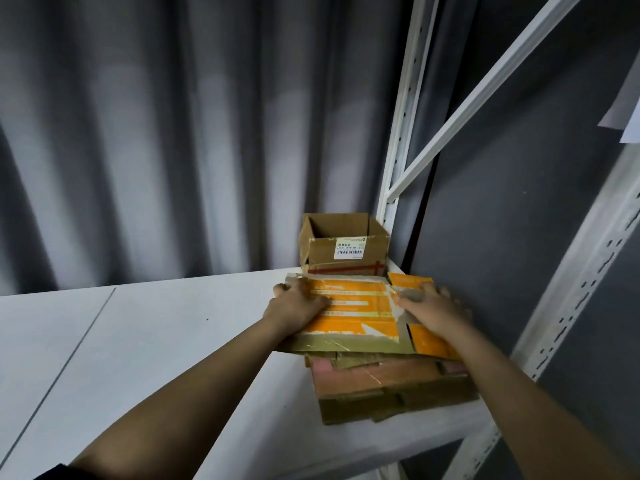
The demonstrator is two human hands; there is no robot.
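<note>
A flattened orange and brown cardboard box lies on top of a stack of flattened cardboard at the right end of a white shelf. My left hand lies on the left part of the orange box, fingers curled over its left edge. My right hand rests on its right part, fingers spread over the top. Behind the stack stands a small open brown carton with a white barcode label.
White metal rack uprights and a diagonal brace rise right of the stack. A grey corrugated wall runs behind the shelf. White paper sheets hang at the far right edge. The shelf stretches left of the stack.
</note>
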